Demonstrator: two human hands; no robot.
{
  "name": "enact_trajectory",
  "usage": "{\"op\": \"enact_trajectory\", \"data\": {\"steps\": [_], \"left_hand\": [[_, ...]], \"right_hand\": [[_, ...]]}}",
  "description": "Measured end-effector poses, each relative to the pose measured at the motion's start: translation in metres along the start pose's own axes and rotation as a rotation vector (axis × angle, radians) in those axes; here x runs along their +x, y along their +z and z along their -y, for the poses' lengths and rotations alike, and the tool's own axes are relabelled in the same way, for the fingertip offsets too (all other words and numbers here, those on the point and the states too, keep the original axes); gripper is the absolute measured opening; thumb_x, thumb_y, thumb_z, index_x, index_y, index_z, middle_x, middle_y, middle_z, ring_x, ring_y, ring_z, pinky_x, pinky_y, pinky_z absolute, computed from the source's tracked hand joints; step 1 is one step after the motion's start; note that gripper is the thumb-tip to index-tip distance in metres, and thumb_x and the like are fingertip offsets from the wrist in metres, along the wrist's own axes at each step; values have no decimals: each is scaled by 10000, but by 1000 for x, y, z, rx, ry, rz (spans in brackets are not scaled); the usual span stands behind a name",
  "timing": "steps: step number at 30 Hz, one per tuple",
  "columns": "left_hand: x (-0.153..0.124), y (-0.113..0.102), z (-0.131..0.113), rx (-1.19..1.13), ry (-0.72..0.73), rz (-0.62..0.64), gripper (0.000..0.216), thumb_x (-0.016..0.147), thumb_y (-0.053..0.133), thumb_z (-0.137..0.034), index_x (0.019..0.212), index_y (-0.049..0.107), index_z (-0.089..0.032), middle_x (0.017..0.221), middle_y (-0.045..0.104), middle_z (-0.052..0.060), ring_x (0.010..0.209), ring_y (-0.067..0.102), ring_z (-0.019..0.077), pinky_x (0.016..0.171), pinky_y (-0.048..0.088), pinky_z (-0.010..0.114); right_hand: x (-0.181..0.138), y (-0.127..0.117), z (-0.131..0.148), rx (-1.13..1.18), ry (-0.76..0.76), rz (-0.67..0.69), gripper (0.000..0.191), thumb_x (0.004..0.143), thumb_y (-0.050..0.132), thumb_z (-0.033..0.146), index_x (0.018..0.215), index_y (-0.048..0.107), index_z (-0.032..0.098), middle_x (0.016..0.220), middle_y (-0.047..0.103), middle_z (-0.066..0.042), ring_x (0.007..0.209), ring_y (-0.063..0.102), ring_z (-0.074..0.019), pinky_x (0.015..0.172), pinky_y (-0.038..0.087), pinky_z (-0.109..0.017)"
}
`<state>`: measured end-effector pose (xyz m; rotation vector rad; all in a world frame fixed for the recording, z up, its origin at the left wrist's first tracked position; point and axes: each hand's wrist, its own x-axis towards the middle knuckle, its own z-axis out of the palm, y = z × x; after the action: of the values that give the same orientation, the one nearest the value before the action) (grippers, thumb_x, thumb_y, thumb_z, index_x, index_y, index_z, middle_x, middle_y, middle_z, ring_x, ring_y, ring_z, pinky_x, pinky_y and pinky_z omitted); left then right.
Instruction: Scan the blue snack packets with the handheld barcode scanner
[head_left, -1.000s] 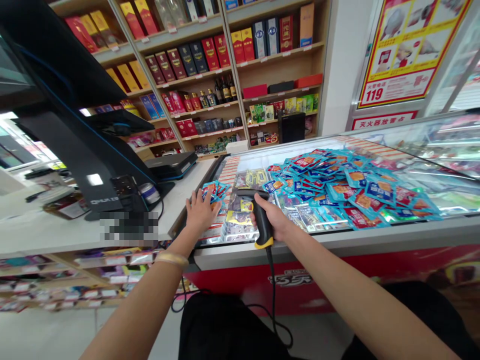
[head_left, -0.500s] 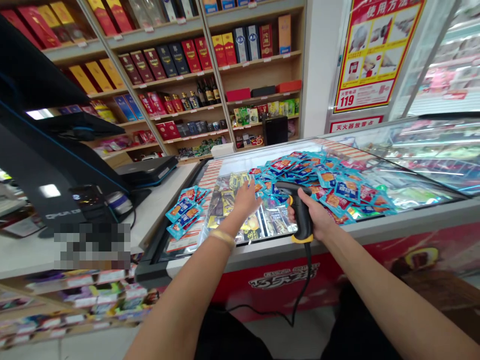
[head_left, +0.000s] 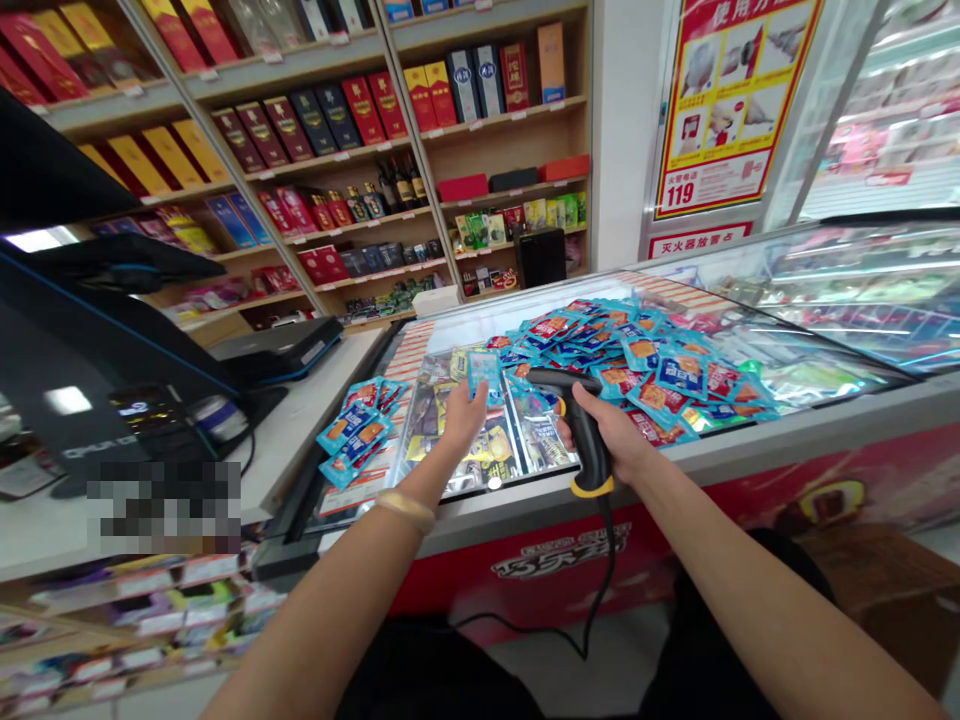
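Note:
My left hand [head_left: 463, 418] holds up a small blue snack packet [head_left: 484, 372] over the glass lid of the chest freezer [head_left: 675, 470]. Just right of it, my right hand [head_left: 611, 432] grips a black barcode scanner [head_left: 576, 430] with a yellow base, its head aimed left toward the packet. A cable hangs from the scanner down the freezer front. A big heap of blue and red packets [head_left: 637, 350] covers the glass to the right. A smaller pile of packets [head_left: 358, 428] lies on the left end of the lid.
A black checkout terminal [head_left: 82, 360] and a flat black device [head_left: 274, 348] stand on the white counter [head_left: 300, 440] at left. Shelves of boxed goods and bottles [head_left: 360, 120] fill the back wall. A red and yellow poster [head_left: 731, 100] hangs at right.
My left hand left the small pile at left, reached right to the big heap and came up holding one blue packet before the scanner. The view swung to the right.

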<state>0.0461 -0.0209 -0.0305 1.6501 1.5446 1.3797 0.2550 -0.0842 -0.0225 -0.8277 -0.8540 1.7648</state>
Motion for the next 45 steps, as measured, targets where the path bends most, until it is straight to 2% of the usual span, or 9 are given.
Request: {"op": "enact_trajectory", "data": {"steps": [4,11,28,33,36,38,40,43,45], "left_hand": [[-24,-7,-4,-157,-50,157,266,784,589,-412,825,637,-153,652,581,-20,579,573,135,595,585,328],[-30,-7,-10,-159,-42,139,225,771,585,-383,717,596,-164,613,587,-22,558,583,138,551,572,303],[-27,-3,-2,-120,-15,149,209,791,544,-355,734,587,-158,615,559,-16,545,562,132,558,576,316],[-29,-6,-1,-10,14,133,260,869,444,-322,942,623,-148,762,648,31,617,625,158,629,579,326],[-29,-29,0,274,148,7,347,901,414,-294,1168,588,-157,989,700,91,843,673,208,831,547,361],[-26,-56,2,450,238,-93,401,912,400,-280,1264,541,-149,1161,667,127,1063,630,238,975,475,377],[-22,-90,8,580,279,-170,428,920,372,-267,1299,517,-130,1261,615,148,1186,566,247,1046,419,385],[-15,-140,20,736,264,-254,456,936,312,-256,1339,487,-135,1314,569,150,1235,526,240,1091,374,391],[-14,-162,30,841,164,-253,480,936,296,-246,1374,451,-126,1339,538,169,1243,518,249,1086,380,403]], "right_hand": [[0,-1,-3,-74,-52,58,442,754,645,604,751,581,166,527,572,-4,447,486,-103,448,391,-222],[-3,0,-4,-121,-79,110,515,662,695,655,775,587,164,541,569,5,457,472,-103,439,367,-225],[-8,4,-2,-155,-92,101,523,633,713,660,739,567,168,544,571,2,476,478,-100,464,381,-216],[-8,3,-2,-97,-81,87,483,659,714,627,755,573,175,547,573,0,489,488,-109,466,392,-220],[-5,11,-6,-54,-58,85,448,694,696,609,765,584,181,547,572,1,486,492,-115,462,402,-228],[-3,21,-12,-40,-30,94,447,703,689,610,769,592,178,549,575,-2,475,492,-114,453,400,-228],[2,37,-19,-27,-2,110,445,713,683,607,756,591,174,545,577,-5,468,494,-111,454,403,-225],[11,66,-31,-19,26,145,404,768,653,567,739,584,170,527,570,-6,462,499,-108,455,405,-218],[18,86,-38,-36,47,165,386,801,627,547,739,587,169,519,568,-5,444,493,-105,436,395,-216]]}}
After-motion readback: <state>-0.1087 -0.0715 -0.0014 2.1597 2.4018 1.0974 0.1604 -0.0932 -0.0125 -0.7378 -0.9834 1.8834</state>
